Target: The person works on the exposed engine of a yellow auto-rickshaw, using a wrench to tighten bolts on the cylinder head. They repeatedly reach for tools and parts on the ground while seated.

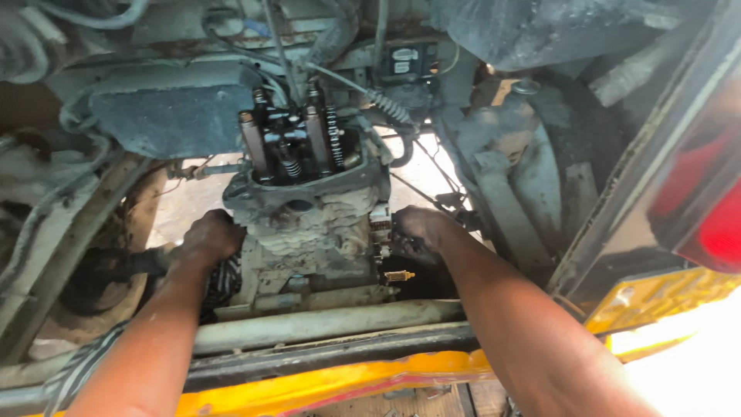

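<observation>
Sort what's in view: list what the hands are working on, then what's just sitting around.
In hand:
- engine block, gripped on both sides
- left hand on its left side
- right hand on its right side
- exposed valve springs on top

Just around:
- brass fitting
- yellow body panel
- red tail lamp
- cables overhead

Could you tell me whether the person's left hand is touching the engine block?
Touching. The head view shows the left hand pressed against the left side of the grimy engine block, with no gap visible between them.
</observation>
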